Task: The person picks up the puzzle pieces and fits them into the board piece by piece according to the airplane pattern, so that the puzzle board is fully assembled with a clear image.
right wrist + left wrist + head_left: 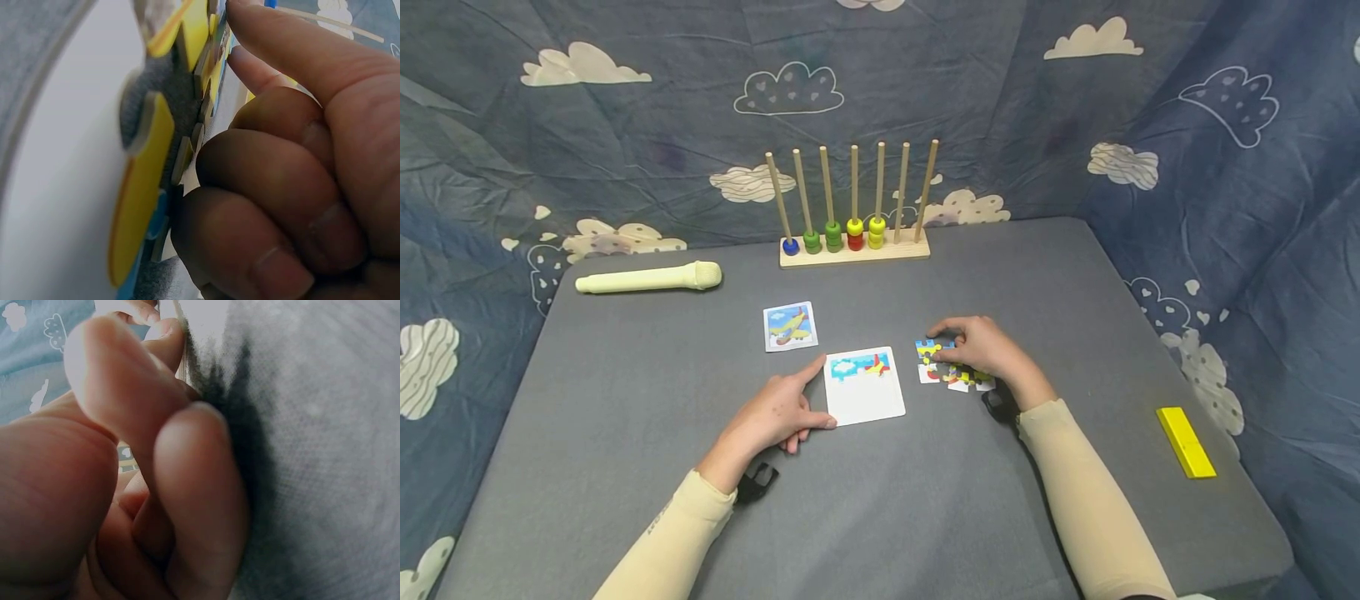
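Note:
A white puzzle board (863, 404) lies on the table, with a blue strip of picture along its top. My left hand (781, 410) touches its left edge, index fingertip at the upper corner and thumb at the lower one. In the left wrist view the other fingers (200, 487) are bent beside the grey cloth. To the board's right, my right hand (983, 346) pinches a blue and yellow puzzle piece (925, 350) between thumb and index finger. More loose puzzle pieces (958, 377) lie under that hand, partly hidden; the right wrist view shows a yellow-edged piece (140, 200) up close.
A small card with an airplane picture (790, 327) lies behind the board. Farther back stands a wooden peg rack (856, 257) with coloured rings. A pale yellow microphone-shaped object (647, 279) lies at the back left, a yellow block (1186, 442) near the right edge.

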Demonstrator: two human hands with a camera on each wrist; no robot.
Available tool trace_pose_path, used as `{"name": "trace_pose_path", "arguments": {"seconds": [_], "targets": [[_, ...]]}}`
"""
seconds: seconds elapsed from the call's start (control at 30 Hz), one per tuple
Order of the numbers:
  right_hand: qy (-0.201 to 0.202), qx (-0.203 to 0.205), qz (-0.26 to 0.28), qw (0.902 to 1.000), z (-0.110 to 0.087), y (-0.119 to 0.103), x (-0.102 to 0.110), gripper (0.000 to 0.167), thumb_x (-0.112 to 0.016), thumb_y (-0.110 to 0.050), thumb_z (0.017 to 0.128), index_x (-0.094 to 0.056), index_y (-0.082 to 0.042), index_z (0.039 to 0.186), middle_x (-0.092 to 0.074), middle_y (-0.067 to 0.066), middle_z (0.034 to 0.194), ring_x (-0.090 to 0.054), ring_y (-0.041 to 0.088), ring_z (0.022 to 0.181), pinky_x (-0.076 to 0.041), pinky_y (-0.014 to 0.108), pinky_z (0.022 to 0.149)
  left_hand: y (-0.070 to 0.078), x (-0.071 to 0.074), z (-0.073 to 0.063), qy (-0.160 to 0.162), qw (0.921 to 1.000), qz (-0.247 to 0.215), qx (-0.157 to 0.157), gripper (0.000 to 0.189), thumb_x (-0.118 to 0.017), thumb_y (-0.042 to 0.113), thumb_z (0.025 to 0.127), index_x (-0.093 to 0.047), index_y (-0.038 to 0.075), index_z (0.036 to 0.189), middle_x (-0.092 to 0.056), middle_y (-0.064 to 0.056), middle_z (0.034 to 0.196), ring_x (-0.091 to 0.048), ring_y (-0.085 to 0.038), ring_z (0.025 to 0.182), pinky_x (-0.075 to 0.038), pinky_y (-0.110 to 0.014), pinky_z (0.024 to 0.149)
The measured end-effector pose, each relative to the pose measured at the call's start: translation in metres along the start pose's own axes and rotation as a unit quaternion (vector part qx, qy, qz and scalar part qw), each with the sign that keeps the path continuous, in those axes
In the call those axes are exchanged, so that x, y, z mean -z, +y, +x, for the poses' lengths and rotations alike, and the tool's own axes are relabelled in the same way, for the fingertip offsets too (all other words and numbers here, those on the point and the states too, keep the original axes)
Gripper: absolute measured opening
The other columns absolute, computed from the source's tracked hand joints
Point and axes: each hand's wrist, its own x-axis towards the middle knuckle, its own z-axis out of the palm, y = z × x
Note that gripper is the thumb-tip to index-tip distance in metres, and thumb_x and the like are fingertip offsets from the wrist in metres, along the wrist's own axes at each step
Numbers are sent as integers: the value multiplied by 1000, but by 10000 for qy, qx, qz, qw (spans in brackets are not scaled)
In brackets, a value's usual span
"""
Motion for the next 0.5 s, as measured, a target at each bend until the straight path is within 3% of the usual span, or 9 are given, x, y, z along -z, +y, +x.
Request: {"name": "trace_pose_path", "arguments": {"seconds": [0.5], "targets": [[105, 109, -178, 9997, 3, -1, -1, 30, -86, -26, 88, -80, -12, 115, -40, -8, 60, -34, 9, 58, -31, 27, 58, 0, 0, 0, 2, 10000, -26, 7, 105, -90, 26, 86, -27, 28, 170, -60, -2, 53, -56, -12, 36, -51, -30, 41]]}}
